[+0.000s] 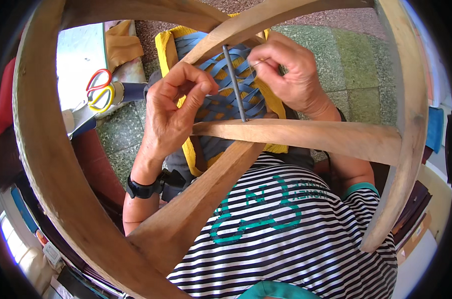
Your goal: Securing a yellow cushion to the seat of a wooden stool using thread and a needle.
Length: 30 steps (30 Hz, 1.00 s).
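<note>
My left hand (178, 107) is raised on the left, thumb and index finger pinched together. A thin pale strand (226, 88) shows beside its fingertips. To the right, my right hand (288, 72) is closed in a pinch on a thin needle-like piece (259, 62), too small to name surely. Between the hands a slim grey metal rod (236, 84) joins two bars of a curved wooden frame (310, 134). Below the hands lies a panel of woven blue straps (220, 67) with a wrinkled yellow border (188, 154).
Red- and yellow-handled scissors (101, 92) stand at the left by a dark blue cylinder (133, 92). Brown cloth (122, 45) lies behind them near a pale board (81, 55). The frame's large curved bars surround both hands. Speckled tiles (348, 70) form the floor.
</note>
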Motion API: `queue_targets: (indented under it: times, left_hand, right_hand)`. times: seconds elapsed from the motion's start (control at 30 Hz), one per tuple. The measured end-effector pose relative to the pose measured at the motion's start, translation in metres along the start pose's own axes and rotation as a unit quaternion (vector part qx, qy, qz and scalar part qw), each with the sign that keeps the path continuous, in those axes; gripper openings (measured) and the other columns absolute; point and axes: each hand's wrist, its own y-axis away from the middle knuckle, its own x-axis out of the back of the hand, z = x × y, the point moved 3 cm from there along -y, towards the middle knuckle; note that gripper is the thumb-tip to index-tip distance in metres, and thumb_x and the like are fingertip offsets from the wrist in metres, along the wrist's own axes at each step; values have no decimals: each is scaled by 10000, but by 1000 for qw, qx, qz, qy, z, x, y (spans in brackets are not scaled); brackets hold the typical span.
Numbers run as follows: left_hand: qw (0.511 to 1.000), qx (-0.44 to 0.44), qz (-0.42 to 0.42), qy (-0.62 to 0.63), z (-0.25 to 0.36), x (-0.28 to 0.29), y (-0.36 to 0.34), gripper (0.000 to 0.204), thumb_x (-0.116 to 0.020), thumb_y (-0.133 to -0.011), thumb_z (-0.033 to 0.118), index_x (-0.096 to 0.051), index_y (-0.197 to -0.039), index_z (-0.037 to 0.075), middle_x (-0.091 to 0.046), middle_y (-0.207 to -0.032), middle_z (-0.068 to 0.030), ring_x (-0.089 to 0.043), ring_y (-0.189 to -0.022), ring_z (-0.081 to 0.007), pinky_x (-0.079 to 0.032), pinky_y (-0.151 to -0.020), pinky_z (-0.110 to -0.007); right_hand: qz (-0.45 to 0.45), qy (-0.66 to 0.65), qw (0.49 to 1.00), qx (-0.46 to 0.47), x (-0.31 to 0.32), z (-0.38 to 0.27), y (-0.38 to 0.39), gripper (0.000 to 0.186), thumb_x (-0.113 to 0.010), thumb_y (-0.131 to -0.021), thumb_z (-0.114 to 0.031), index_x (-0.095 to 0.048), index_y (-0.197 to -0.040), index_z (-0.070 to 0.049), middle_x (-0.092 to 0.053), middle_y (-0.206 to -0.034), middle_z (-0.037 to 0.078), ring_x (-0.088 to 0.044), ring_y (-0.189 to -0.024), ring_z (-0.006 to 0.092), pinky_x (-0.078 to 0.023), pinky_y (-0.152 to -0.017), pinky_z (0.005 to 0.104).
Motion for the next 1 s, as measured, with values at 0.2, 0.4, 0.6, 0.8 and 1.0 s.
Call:
queue_targets:
  times: [0.2,0.4,0.6,0.8,1.0]
  left_hand:
    - [996,-16,-93,-2,-9,-19,-6,48,-589,-904,30,-573,-868,1,-608,-976,-55,-554,-853,-93,-474,-719,-235]
    - [976,-48,-192,-91,-11,-17,-24,83,-597,-921,87,-579,-910,6,-570,-1070,-75,-558,-889,-109,-482,-822,-260]
    - [976,-81,-192,-68,-18,-23,-31,46,-602,-887,39,-562,-883,18,-551,-896,-43,-526,-785,-127,-453,-708,-261]
    - [967,-112,-142,-178,-22,-17,-28,60,-542,-896,28,-520,-841,23,-502,-821,-46,-480,-733,-137,-416,-675,-264]
    - [978,-66,-135,-146,-27,-14,-24,73,-535,-918,60,-536,-859,18,-518,-810,-36,-501,-718,-118,-436,-658,-263]
  right_hand:
    - [-16,45,997,58,7,-6,-3,188,-663,-719,98,-614,-829,-47,-527,-714,38,-539,-575,137,-427,-515,277]
    - [-22,20,996,82,4,-3,-9,161,-671,-733,66,-610,-840,-38,-538,-723,53,-560,-586,179,-443,-521,286]
    - [-56,-34,998,-11,-2,15,-1,107,-651,-777,48,-608,-845,-23,-491,-704,25,-490,-567,111,-405,-524,253]
    - [-164,-92,893,-410,37,68,19,175,-476,-942,-81,-631,-996,-18,-537,-709,-18,-510,-622,56,-446,-571,208]
    - [87,-290,909,-286,74,32,35,207,-524,-949,-110,-609,-1093,13,-626,-861,65,-611,-730,135,-522,-642,261]
